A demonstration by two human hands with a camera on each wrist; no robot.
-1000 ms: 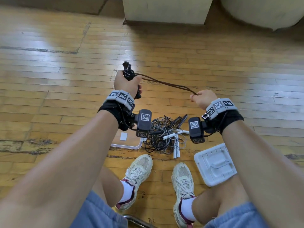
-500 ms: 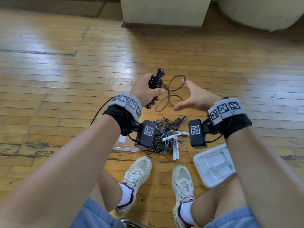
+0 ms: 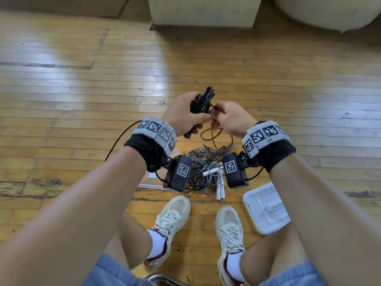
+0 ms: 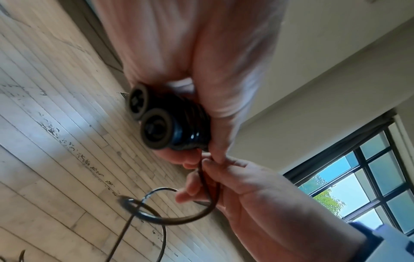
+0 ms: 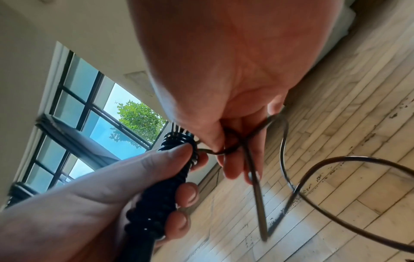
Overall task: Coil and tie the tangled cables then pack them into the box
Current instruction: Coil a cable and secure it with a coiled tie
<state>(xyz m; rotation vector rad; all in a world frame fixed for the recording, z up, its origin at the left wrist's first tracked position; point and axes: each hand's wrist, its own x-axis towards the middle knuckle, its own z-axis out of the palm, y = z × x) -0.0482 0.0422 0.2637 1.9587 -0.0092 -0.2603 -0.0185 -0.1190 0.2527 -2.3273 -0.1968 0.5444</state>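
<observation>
My left hand point(image 3: 183, 114) grips a black cable bundle point(image 3: 203, 102), wound tight round itself, and holds it upright above the floor. The bundle point(image 5: 170, 179) sits between thumb and curled fingers; two round plug ends point(image 4: 154, 131) stick out below the fist. My right hand point(image 3: 228, 118) sits right beside it and pinches the loose brown tail of the cable point(image 5: 253, 164) close to the bundle. The tail point(image 3: 212, 134) hangs in loops under both hands. A tangled heap of cables point(image 3: 203, 168) lies on the floor beneath, with white plugs point(image 3: 219, 182) in it.
A white box lid point(image 3: 266, 209) lies on the wooden floor by my right shoe point(image 3: 227, 226). A clear box edge point(image 3: 150, 185) shows behind my left wrist camera. A pale cabinet point(image 3: 204, 11) stands at the far end, a rounded pale seat point(image 3: 329, 11) beside it.
My right hand came in from the right, let the tail go slack and opened, then closed again on it beside the bundle. Both hands dropped lower and nearer each other.
</observation>
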